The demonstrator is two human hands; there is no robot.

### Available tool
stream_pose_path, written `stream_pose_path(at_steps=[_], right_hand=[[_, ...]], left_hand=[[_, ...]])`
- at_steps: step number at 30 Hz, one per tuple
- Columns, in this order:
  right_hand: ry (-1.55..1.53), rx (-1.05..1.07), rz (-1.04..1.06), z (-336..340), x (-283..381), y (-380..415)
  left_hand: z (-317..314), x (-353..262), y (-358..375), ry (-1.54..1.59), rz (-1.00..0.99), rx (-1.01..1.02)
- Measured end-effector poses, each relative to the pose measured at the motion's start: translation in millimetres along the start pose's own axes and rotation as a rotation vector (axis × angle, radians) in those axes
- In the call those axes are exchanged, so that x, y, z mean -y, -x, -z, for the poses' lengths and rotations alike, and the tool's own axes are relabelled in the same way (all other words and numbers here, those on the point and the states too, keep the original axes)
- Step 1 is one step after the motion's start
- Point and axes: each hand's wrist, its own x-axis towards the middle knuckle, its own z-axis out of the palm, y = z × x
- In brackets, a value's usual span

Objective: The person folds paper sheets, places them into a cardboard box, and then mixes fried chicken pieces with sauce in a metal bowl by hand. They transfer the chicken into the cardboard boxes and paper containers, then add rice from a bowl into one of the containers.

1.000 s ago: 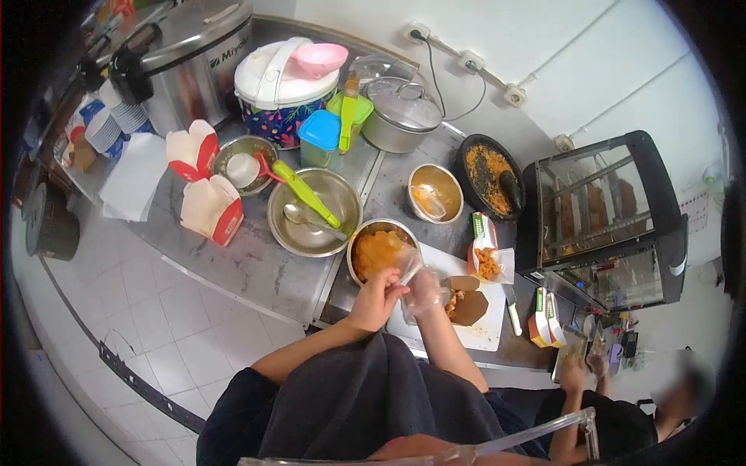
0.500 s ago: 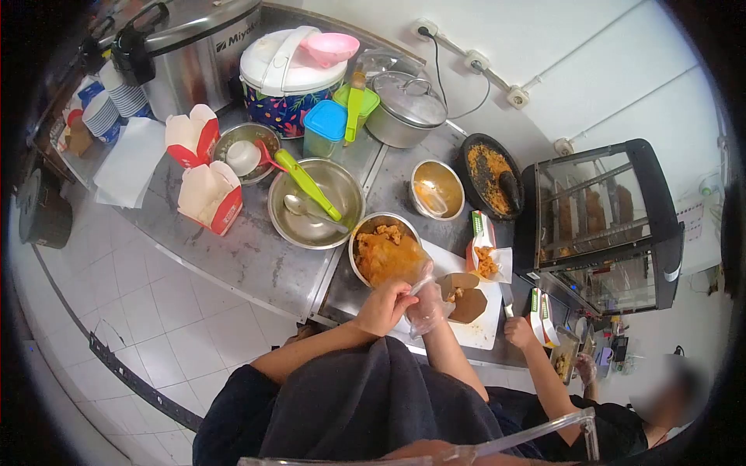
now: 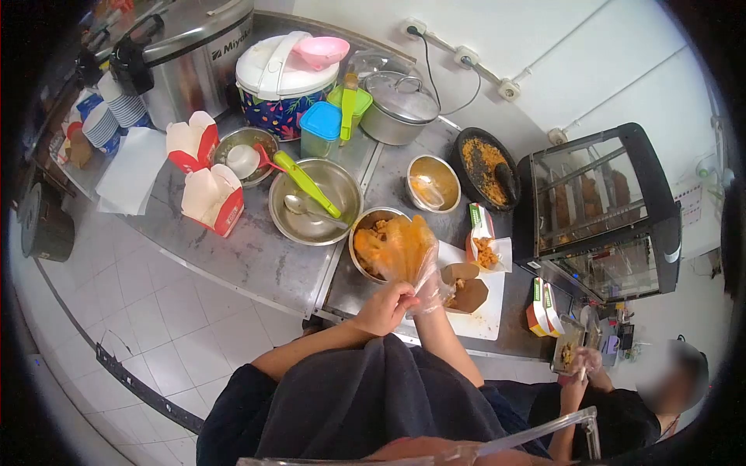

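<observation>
Steel counter [image 3: 225, 260], white wall [image 3: 497, 35] behind. Pinching clear plastic glove [image 3: 413, 239] between fingertips of bare left hand [image 3: 381, 308], presumably to control loose plastic; can't tell finger pose of right hand [image 3: 430, 293] inside. Holding orange-smeared end over coated food [image 3: 371, 250] in steel bowl [image 3: 351, 247], probably to catch drips. Just right, on white board [image 3: 483, 330]: opened brown box [image 3: 470, 297]. Can't read carton [image 3: 482, 223] print; farther back, "Miyako" on large cooker [image 3: 203, 68].

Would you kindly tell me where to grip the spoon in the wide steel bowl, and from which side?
I'd pinch the spoon by its handle, from above right: it slants toward the near-right rim of the wide steel bowl, the head lying farther in, near the green utensil. The left hand, bare, seems better than the right hand, whose plastic glove looks orange-stained.
</observation>
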Motion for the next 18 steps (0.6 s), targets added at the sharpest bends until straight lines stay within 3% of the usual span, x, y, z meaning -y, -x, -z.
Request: stream_pose_path(at_steps=[18], right_hand=[[-0.009, 0.033, 0.153, 6.7, -5.7, -3.4]], left_hand=[[-4.1, -1.2, 0.9, -0.008, 0.098, -0.076]])
